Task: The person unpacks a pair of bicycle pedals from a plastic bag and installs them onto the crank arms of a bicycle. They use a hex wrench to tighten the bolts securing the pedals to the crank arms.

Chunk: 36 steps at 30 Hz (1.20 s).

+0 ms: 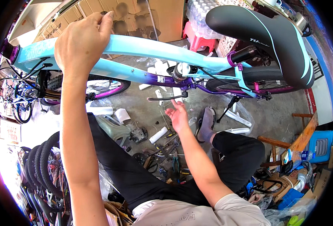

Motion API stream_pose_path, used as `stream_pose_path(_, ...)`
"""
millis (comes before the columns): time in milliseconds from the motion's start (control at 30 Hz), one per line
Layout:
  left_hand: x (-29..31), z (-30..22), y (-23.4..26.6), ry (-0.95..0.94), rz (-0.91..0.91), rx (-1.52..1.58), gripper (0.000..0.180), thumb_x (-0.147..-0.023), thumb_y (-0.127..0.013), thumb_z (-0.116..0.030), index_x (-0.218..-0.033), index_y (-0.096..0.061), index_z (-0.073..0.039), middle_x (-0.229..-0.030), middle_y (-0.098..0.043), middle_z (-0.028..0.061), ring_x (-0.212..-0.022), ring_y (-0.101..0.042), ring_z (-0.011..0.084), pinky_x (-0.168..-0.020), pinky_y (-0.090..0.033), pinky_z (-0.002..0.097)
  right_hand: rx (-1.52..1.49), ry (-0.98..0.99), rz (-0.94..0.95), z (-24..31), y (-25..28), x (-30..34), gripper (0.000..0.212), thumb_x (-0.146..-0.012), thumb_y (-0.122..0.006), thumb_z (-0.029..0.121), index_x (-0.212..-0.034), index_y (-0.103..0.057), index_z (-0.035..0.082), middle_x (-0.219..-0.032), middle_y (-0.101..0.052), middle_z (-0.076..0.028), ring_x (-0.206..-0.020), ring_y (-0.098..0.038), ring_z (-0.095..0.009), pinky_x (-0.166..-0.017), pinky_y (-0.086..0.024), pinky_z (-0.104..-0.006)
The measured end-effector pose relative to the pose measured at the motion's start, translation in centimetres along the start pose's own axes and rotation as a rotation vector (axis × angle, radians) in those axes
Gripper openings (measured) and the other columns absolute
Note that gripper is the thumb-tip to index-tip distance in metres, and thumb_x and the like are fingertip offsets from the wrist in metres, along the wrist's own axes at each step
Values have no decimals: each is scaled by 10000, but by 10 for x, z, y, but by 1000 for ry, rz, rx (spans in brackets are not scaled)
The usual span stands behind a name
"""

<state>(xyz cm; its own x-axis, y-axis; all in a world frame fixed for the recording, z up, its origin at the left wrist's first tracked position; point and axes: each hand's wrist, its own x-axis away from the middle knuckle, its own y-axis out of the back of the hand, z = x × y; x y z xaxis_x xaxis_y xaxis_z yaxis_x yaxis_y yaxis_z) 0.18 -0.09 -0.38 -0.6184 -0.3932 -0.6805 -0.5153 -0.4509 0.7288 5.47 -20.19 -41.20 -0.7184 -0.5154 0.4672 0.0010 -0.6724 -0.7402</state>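
A light blue and purple bicycle (143, 45) spans the view in front of me, its black saddle (257, 34) at the upper right. My left hand (79, 41) is closed over the frame's top tube toward the front end; its fingertips are hidden behind the tube. Below the bottom bracket, a crank arm (166, 98) points left with no pedal seen on it. Just under that crank, my right hand (177, 116) has its fingers apart and holds nothing; one fingertip comes close to the crank, and I cannot tell if it touches. The kickstand (228, 107) hangs near the rear wheel.
Pliers (176, 162) and several other tools lie on the floor between my legs, near white foam tubes (158, 135). A wooden stool (294, 139) lies at the right. Several tyres (47, 162) stand at the left. Behind the bicycle are cardboard (170, 19) and a pink stool (198, 39).
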Motion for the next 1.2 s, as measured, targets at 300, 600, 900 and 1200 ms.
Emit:
stream_pose_path(300,-2,3,-1,-28,-5,-13,427,-977,-519,-510,-927,-775,-172,-749,-710,149,-763,-700,376,-671,-538,485,569,780,63,37,19,12,286,-836,-482,-110,-1036,-427,88,-1613,-361,-179,-695,-606,-133,-670,-526,-251)
stream_pose_path(600,1,7,-5,-78,-80,-35,426,-979,-523,-508,-891,-771,-173,-730,-708,147,-723,-701,366,-646,-538,480,924,444,-173,21,39,-47,578,-903,-718,253,-1333,-414,17,-1238,-621,-181,-754,-700,-217,-643,-545,-346)
stream_pose_path(900,16,5,1,-251,-90,68,353,-982,-587,-400,-833,-731,-114,-782,-714,89,-788,-692,299,-758,-513,445,581,217,-213,39,9,-57,461,-975,-641,477,-1054,-579,28,-918,-680,-66,-548,-655,-145,-423,-468,-253)
stream_pose_path(1200,101,29,102,-417,70,-70,528,-847,-747,-332,-1311,-606,-124,-1402,-562,123,-1372,-449,358,-1168,-271,548,784,348,-204,37,27,-96,402,-971,-646,445,-1041,-545,62,-738,-595,-23,-519,-563,-112,-434,-467,-273)
